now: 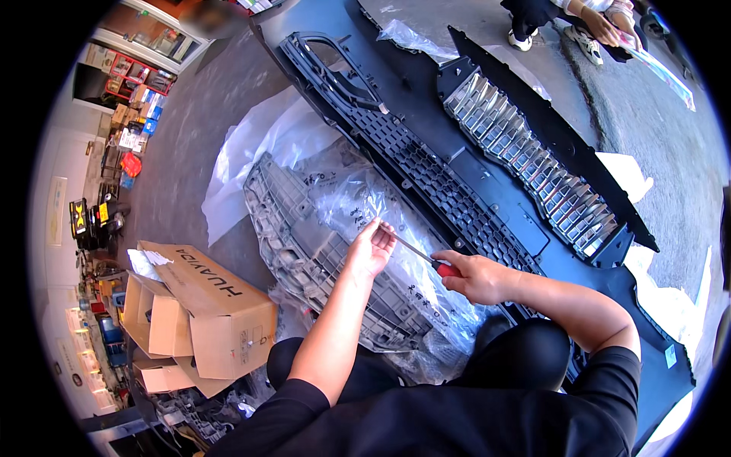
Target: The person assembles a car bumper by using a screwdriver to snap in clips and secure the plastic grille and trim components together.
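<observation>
Right hand: Closed around the red grip of a screwdriver, the right hand steadies the tool in mid-air.
Left hand: Palm turned up and fingers curled, the left hand meets the far end of the shank; whether it pinches the tip or a small fastener cannot be told.
Screwdriver: The screwdriver spans the two hands, above the film-wrapped grey plastic panel.
Risk: A slip of the grip could drive the tip into the left fingers, while a dropped screwdriver or fastener could vanish among the folds of clear film or mar the panel.
Bumper: Alongside lies a dark bumper cover with a honeycomb mesh and a chrome-slatted grille.
Obstacles: The bumper hems in the right side, an opened cardboard box the left.
Bystander: At upper right, another person's hand holds a flat packet.
</observation>
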A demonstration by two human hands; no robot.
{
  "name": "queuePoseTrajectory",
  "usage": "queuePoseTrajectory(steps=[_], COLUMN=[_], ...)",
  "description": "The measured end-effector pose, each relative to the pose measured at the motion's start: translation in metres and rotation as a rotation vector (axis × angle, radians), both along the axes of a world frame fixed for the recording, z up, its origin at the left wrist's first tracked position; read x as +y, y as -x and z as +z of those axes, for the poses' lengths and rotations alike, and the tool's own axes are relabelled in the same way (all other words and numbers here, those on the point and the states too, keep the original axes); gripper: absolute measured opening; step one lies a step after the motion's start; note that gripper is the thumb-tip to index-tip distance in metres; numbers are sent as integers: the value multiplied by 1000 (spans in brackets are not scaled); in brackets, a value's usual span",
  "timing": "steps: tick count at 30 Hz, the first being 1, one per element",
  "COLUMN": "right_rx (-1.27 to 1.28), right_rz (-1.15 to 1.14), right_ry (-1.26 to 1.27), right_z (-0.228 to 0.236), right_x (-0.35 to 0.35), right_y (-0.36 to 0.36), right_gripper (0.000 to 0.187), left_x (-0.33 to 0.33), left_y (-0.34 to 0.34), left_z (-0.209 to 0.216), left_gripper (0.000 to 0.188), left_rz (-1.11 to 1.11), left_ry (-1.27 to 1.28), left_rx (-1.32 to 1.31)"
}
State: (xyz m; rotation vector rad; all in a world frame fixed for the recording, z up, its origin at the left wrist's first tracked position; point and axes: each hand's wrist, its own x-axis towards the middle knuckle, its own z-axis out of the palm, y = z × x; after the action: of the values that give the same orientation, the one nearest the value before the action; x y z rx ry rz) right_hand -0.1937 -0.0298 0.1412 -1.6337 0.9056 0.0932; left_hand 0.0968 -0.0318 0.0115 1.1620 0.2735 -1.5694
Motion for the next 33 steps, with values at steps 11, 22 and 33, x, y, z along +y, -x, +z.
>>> queuePoseTrajectory(steps=[11,22,33], right_rx=[-26,230,128], right_rz=[-177,-593,-822], right_ry=[-381,-153,-363], right_z=[-58,-65,-80], right_x=[19,107,171], right_y=[-24,92,139], right_gripper=[65,62,50], left_x=[34,79,134], left_y=[42,228,267], left_z=[-38,-34,-38], left_gripper=[24,27,31], left_rz=[-77,-701,-951], left_ry=[-222,-193,-268], left_rx=[69,166,384])
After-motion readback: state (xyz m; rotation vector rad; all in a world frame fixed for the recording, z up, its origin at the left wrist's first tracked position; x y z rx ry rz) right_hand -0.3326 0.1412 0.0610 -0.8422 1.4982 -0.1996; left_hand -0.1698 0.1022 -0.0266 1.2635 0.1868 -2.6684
